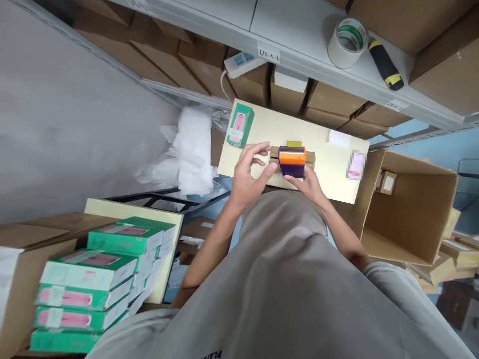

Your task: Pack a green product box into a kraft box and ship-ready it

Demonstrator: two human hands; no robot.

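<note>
A cream tabletop lies in front of me, with a small brown carton near its front edge. Over the carton is a chunky orange and dark purple device, its exact kind unclear. My right hand grips its lower right side, the thumb along the near edge. At the carton's left end my left hand is open, thumb and fingers apart; whether a fingertip touches the carton I cannot tell. A yellow piece shows just behind the device. To the left stands a green box with a pink picture.
Green boxes are stacked at lower left. A large open carton stands at right. White wrapping lies left of the table. The shelf overhead holds a tape roll and a black-yellow cutter; a power strip sits below it.
</note>
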